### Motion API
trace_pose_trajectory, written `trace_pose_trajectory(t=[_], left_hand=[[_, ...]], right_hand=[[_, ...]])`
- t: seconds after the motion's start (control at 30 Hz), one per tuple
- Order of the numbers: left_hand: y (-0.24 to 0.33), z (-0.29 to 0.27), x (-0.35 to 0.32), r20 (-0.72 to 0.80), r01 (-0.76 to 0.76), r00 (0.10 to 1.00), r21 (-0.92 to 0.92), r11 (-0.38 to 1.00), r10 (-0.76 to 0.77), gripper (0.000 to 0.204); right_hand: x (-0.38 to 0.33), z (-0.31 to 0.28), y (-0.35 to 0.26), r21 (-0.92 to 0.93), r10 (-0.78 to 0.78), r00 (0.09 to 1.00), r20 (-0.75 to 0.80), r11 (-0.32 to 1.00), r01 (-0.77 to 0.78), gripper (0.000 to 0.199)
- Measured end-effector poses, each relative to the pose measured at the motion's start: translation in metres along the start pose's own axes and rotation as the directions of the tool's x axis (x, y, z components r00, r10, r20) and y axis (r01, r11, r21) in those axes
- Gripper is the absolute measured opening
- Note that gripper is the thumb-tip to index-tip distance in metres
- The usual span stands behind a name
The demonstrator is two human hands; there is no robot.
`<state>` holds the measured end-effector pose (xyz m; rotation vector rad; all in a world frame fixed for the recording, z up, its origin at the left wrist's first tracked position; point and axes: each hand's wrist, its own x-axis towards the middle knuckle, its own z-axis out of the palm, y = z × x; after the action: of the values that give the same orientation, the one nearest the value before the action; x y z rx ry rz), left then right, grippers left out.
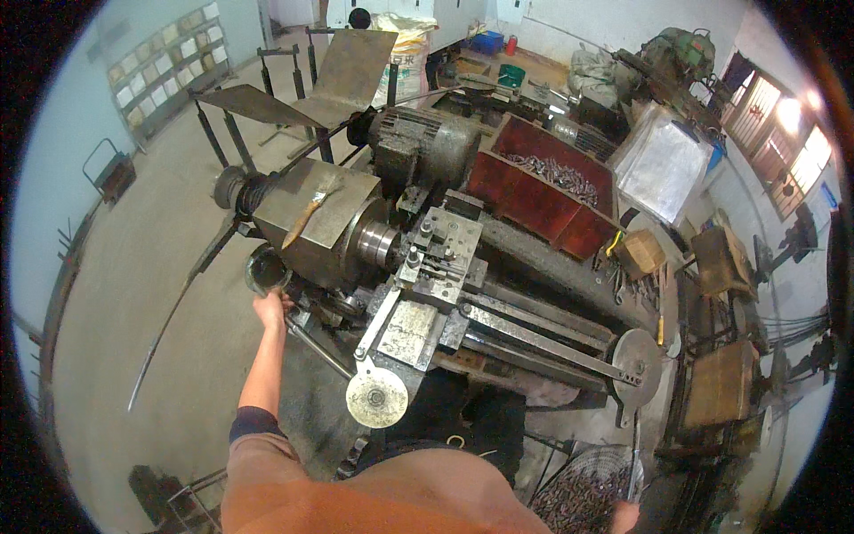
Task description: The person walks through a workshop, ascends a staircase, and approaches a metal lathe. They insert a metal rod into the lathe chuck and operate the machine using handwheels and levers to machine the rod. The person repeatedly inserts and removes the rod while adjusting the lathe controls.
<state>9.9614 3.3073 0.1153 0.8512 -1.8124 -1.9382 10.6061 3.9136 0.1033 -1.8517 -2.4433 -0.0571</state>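
My left hand [269,307] is closed at the edge of a round, dark, cup-like thing [266,267] below the lathe's headstock [311,214]. At the lower right, my right hand [625,516] is wrapped round the end of a long metal lever [635,463], partly cut off by the picture's rim. That lever runs up towards a round metal disc [638,365], which a flat bar [543,338] links to the tool slide [440,254]. In front of the slide, a second arm ends in a pale disc [377,398]. A shiny chuck or collet [380,243] faces the slide.
A wooden-handled brush [311,212] lies on the headstock. Behind the bed, a red box [543,200] holds many small metal parts. Beside my right hand stands a mesh basket [578,472] full of small pieces. Wrenches [620,285] lie right of the bed; a thin rod [165,334] sticks out left.
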Motion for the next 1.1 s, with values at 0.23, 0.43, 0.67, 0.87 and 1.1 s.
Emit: trace_pose_trajectory(t=[0.23, 0.43, 0.67, 0.87, 1.1], left_hand=[[0.007, -0.002, -0.001, 0.041, -0.003, 0.999, 0.044, 0.999, 0.001, 0.013], [0.019, -0.008, 0.004, 0.164, 0.112, 0.978, 0.099, 0.989, -0.127, 0.018], [0.010, -0.030, 0.019, 0.167, 0.075, 0.982, 0.078, 0.994, -0.088, 0.018], [0.009, -0.101, -0.018, -0.036, 0.015, 0.999, -0.099, 0.995, -0.019, 0.008], [-0.009, -0.177, -0.077, -0.401, -0.028, 0.915, -0.165, 0.986, -0.041, 0.010]], right_hand=[[0.021, 0.006, -0.045, -0.181, -0.046, 0.960, -0.277, 0.983, -0.005, 0.031], [0.110, -0.014, -0.029, -0.271, 0.069, 0.995, -0.065, 0.959, -0.084, 0.025], [0.161, -0.027, -0.049, -0.226, 0.197, 0.979, 0.047, 0.957, -0.182, 0.026], [0.172, -0.003, -0.012, -0.199, 0.153, 0.988, 0.007, 0.969, -0.148, 0.028], [0.163, 0.002, -0.019, -0.217, 0.076, 0.997, -0.015, 0.973, -0.077, 0.023]])
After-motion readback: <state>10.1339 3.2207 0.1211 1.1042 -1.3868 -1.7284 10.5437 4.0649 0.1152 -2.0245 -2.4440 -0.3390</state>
